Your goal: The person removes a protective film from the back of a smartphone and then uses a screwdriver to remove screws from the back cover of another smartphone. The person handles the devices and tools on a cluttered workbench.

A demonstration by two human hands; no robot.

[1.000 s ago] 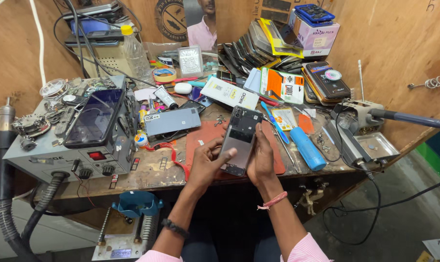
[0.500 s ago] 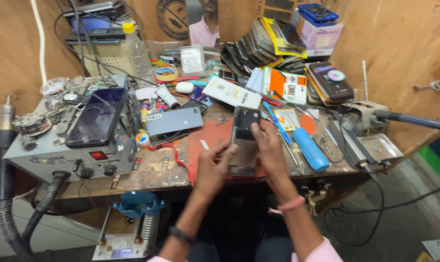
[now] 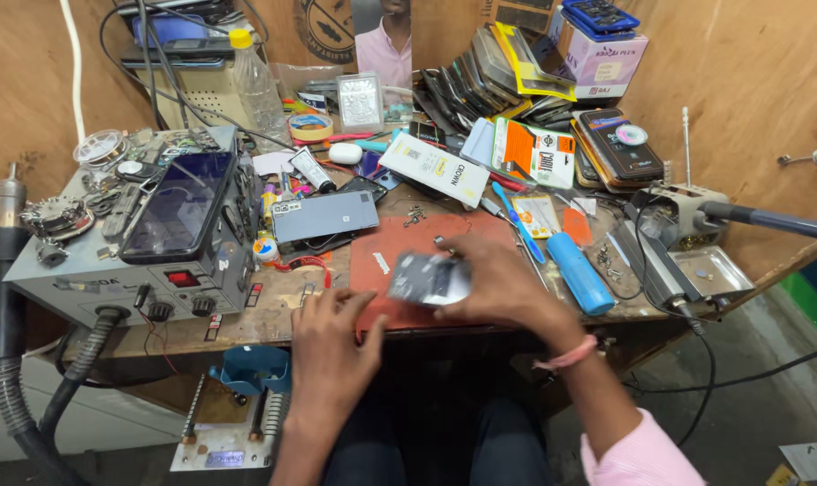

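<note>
Worn wooden counter [image 3: 273,310] boxed in by plywood walls, cluttered edge to edge. Red rubber work mat [image 3: 399,261] near the front edge is the only open patch. Right hand [image 3: 498,283] has its grip clamped on a dark, blurred phone body [image 3: 426,279], held just above the mat. Left hand [image 3: 332,337] rests at the counter's front edge, fingers spread, holding nothing. Grey rework station [image 3: 120,261] to the left, blue cylinder [image 3: 579,273] to the right.

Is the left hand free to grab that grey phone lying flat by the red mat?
Probably yes. The left hand is empty at the table edge, and nothing tall stands between it and the grey phone.
</note>
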